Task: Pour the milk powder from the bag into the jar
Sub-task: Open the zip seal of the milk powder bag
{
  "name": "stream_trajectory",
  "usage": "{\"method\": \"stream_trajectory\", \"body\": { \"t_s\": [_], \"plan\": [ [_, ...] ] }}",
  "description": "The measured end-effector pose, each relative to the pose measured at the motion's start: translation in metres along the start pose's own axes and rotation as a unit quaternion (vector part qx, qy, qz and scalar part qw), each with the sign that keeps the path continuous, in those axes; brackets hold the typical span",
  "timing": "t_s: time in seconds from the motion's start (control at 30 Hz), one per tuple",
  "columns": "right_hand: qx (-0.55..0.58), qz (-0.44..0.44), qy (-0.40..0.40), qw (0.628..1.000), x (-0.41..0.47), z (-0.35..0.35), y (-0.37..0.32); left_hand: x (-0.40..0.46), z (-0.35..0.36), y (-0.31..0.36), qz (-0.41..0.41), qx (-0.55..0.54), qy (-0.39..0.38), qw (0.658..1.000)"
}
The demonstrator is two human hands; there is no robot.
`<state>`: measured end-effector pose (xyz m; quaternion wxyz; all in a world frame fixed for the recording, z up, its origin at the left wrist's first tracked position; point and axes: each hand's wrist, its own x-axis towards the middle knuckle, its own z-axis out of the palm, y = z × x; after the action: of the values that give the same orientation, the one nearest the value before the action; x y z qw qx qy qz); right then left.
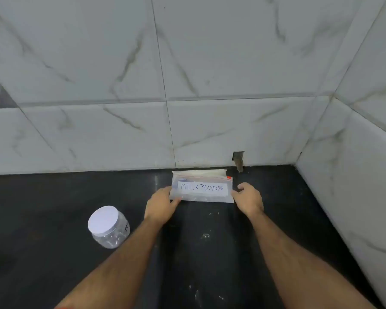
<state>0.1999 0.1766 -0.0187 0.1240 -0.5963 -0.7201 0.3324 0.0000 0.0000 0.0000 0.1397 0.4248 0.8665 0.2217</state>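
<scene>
A dark stone table (54, 197) meets white marbled wall tiles (210, 63). Left hand (159, 206) and right hand (250, 198) fingers pinch the clear labelled milk-powder bag (202, 188); a white-lidded clear plastic jar (108, 226) stands apart, left.

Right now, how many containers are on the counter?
2. The jar stands lid-on at front left, clear of both hands. The milk powder bag lies against the back wall, with the left hand and right hand at its ends. None hidden that I can see.
</scene>
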Motion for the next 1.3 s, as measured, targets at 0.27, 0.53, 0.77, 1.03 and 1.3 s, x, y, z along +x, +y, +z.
{"method": "stream_trajectory", "body": {
  "t_s": [0.27,0.53,0.77,1.03,1.3],
  "plan": [
    [0.036,0.074,-0.059,0.995,0.044,0.003,-0.013,0.044,0.012,0.001,-0.134,-0.048,0.006,0.99],
    [0.183,0.133,-0.073,0.971,0.049,0.001,-0.019,0.052,0.02,-0.002,-0.203,-0.145,0.029,0.968],
    [0.296,0.042,-0.056,0.953,0.027,-0.033,-0.041,0.039,-0.011,0.009,-0.205,-0.242,0.09,0.944],
    [0.33,-0.083,-0.012,0.94,-0.02,-0.089,-0.084,0.018,-0.067,0.021,-0.154,-0.341,0.135,0.918],
    [0.342,-0.117,-0.019,0.932,-0.073,-0.108,-0.08,-0.045,-0.086,0.005,-0.118,-0.41,0.058,0.903]
  ]
}}
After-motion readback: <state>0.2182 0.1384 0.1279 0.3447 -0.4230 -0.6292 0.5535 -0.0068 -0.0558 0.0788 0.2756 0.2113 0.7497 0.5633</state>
